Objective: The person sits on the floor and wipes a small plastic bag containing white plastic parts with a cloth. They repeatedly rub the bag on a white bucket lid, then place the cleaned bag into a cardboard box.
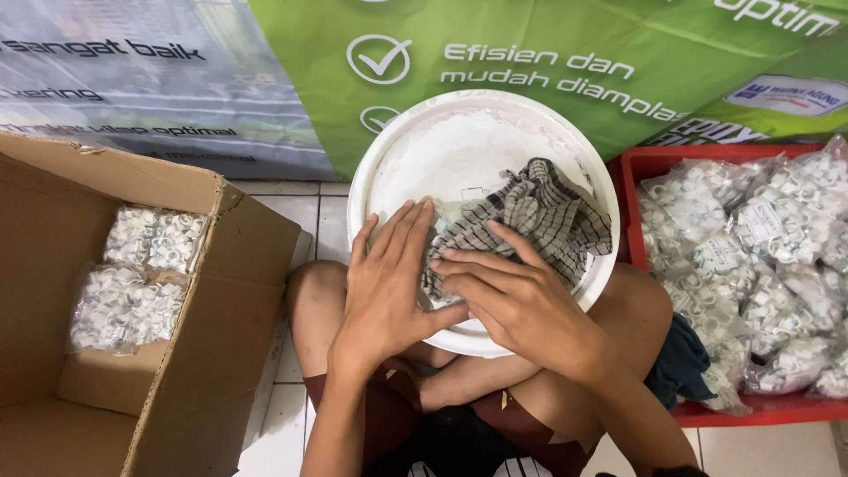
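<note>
A white round bucket lid [459,146] rests on my lap, tilted toward me. A checked grey cloth [539,212] lies crumpled on its right half. My left hand [389,274] lies flat on the lid's lower left part, fingers together and stretched out, thumb reaching toward the right hand. My right hand [517,296] presses on the near edge of the cloth, fingers spread over it. A small clear bag seems to lie under the cloth and hands, mostly hidden.
An open cardboard box [132,353] at my left holds two clear bags of small white rings [124,305]. A red crate [649,163] at my right is piled with several such bags [760,256]. Printed banners hang behind. White tiled floor [283,208] below.
</note>
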